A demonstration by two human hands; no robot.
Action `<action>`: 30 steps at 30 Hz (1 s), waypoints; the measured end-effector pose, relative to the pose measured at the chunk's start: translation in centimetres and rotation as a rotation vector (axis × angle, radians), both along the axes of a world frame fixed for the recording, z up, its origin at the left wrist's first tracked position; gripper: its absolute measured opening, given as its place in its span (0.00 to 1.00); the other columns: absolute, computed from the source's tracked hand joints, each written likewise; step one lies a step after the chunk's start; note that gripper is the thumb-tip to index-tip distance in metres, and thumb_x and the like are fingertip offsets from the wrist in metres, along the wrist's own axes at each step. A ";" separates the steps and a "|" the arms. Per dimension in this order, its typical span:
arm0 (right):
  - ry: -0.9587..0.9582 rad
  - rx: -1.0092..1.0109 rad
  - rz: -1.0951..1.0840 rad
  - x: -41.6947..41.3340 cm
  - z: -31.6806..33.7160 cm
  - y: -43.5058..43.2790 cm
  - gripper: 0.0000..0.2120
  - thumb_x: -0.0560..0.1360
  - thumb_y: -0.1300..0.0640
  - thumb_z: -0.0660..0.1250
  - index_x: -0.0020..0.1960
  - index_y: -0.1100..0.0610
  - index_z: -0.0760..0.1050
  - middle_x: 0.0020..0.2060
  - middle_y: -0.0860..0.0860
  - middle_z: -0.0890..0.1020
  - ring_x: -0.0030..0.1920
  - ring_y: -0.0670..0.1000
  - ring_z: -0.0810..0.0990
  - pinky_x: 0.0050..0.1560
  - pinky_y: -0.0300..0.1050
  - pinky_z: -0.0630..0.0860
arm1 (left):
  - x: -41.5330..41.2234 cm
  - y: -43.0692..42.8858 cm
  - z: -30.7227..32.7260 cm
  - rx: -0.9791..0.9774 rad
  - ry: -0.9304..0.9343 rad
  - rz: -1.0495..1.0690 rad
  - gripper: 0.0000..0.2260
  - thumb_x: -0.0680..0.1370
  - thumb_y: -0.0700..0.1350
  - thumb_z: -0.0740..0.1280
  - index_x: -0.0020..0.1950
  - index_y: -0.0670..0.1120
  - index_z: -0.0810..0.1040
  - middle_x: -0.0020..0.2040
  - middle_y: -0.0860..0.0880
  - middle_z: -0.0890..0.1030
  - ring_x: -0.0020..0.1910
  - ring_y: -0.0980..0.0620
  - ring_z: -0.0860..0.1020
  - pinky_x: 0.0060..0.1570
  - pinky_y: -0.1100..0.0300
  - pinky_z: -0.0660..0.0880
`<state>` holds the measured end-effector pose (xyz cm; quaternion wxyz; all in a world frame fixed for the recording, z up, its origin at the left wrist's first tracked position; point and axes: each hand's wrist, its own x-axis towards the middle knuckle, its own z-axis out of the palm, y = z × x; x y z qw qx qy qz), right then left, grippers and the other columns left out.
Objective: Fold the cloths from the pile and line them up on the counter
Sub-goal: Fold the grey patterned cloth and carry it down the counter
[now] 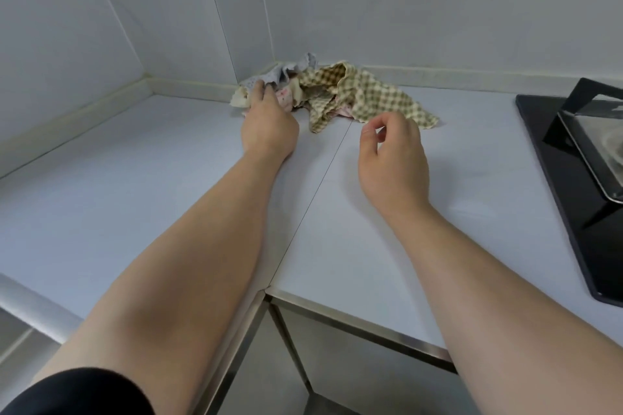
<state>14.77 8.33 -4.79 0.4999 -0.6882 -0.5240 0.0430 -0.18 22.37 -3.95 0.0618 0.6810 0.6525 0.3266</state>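
A crumpled pile of cloths lies in the far corner of the white counter (135, 185). A green-and-cream checked cloth (374, 96) spreads out on the pile's right side. A grey dotted cloth (286, 72) sits at the back left, with a pale pink-patterned one (286, 99) under it. My left hand (268, 123) reaches into the pile's left side, its fingertips down among the grey and pink cloths; whether it grips one is hidden. My right hand (392, 152) hovers just in front of the checked cloth, fingers loosely curled, holding nothing.
A black cooktop (553, 158) with a metal tray (586, 141) on a black stand fills the right edge. Tiled walls (168, 10) close the corner behind the pile. A seam (313, 199) runs across the counter between my arms. Cabinet fronts (337, 364) drop below the near edge.
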 end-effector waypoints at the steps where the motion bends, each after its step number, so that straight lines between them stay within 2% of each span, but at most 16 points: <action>1: 0.002 0.005 0.003 -0.1 0.0 -0.1 0.06 0.82 0.52 0.58 0.55 0.52 0.72 0.52 0.48 0.73 0.44 0.49 0.73 0.44 0.47 0.71 | -0.1 -0.1 0.0 -0.006 -0.004 -0.004 0.26 0.76 0.40 0.59 0.76 0.44 0.65 0.81 0.52 0.55 0.70 0.39 0.70 0.63 0.46 0.70; 4: 0.008 0.010 0.005 -0.2 -0.1 -0.5 0.06 0.82 0.52 0.59 0.55 0.52 0.72 0.53 0.50 0.74 0.45 0.50 0.75 0.45 0.49 0.73 | -0.2 -0.4 0.1 0.007 -0.012 -0.029 0.25 0.75 0.38 0.58 0.73 0.43 0.69 0.79 0.51 0.58 0.67 0.40 0.73 0.61 0.47 0.72; 10: 0.002 0.039 0.007 -0.3 0.1 -1.5 0.07 0.82 0.53 0.59 0.56 0.54 0.73 0.55 0.50 0.74 0.47 0.52 0.77 0.45 0.49 0.73 | -0.8 -1.1 0.7 0.029 -0.057 -0.037 0.25 0.74 0.39 0.60 0.73 0.45 0.69 0.77 0.51 0.63 0.67 0.43 0.73 0.58 0.51 0.72; 14: 0.013 0.010 0.035 -0.3 0.3 -2.1 0.08 0.82 0.53 0.60 0.58 0.54 0.73 0.56 0.51 0.74 0.49 0.53 0.77 0.46 0.51 0.75 | 0.5 -4.0 2.5 0.110 -0.023 -0.106 0.19 0.76 0.38 0.60 0.67 0.43 0.75 0.70 0.50 0.71 0.61 0.43 0.75 0.49 0.56 0.69; 16: 0.066 -0.039 0.055 0.2 0.8 -2.3 0.09 0.81 0.53 0.61 0.60 0.54 0.72 0.56 0.51 0.74 0.50 0.53 0.77 0.48 0.49 0.74 | 1.8 -6.6 4.4 0.184 0.038 -0.179 0.16 0.77 0.38 0.61 0.64 0.43 0.78 0.69 0.50 0.73 0.61 0.45 0.76 0.49 0.57 0.70; 19: 0.048 -0.079 0.115 1.7 2.4 -3.1 0.13 0.79 0.55 0.64 0.63 0.53 0.71 0.56 0.50 0.74 0.48 0.49 0.72 0.48 0.44 0.69 | 3.0 -11.2 7.6 0.447 0.000 -0.347 0.19 0.77 0.37 0.61 0.66 0.45 0.79 0.67 0.51 0.76 0.61 0.50 0.77 0.57 0.59 0.72; 21: 0.028 -0.047 0.165 2.6 3.8 -4.1 0.15 0.77 0.55 0.67 0.63 0.53 0.71 0.55 0.50 0.74 0.49 0.49 0.73 0.49 0.42 0.68 | 3.2 -13.7 9.5 0.629 -0.106 -0.419 0.17 0.75 0.36 0.63 0.61 0.45 0.83 0.61 0.52 0.80 0.54 0.53 0.79 0.54 0.62 0.74; 23: 0.047 0.016 0.195 3.3 5.3 -5.5 0.17 0.75 0.56 0.68 0.63 0.53 0.71 0.56 0.49 0.75 0.50 0.50 0.76 0.51 0.44 0.71 | 3.1 -15.4 10.8 0.633 -0.199 -0.429 0.15 0.74 0.37 0.64 0.56 0.45 0.85 0.57 0.52 0.82 0.50 0.54 0.80 0.53 0.66 0.75; 26: 0.078 0.077 0.199 4.3 7.1 -8.1 0.22 0.74 0.55 0.70 0.66 0.51 0.70 0.59 0.48 0.74 0.49 0.49 0.77 0.53 0.46 0.75 | 3.6 -17.7 11.9 0.622 -0.198 -0.461 0.11 0.74 0.38 0.67 0.51 0.45 0.86 0.52 0.52 0.84 0.47 0.58 0.80 0.50 0.75 0.71; 30: 0.056 0.106 0.220 5.9 9.1 -11.3 0.31 0.72 0.56 0.71 0.72 0.49 0.64 0.64 0.48 0.69 0.61 0.50 0.74 0.58 0.49 0.75 | 4.7 -21.4 14.4 0.679 -0.208 -0.549 0.07 0.74 0.39 0.70 0.48 0.45 0.87 0.48 0.53 0.84 0.42 0.58 0.80 0.46 0.75 0.73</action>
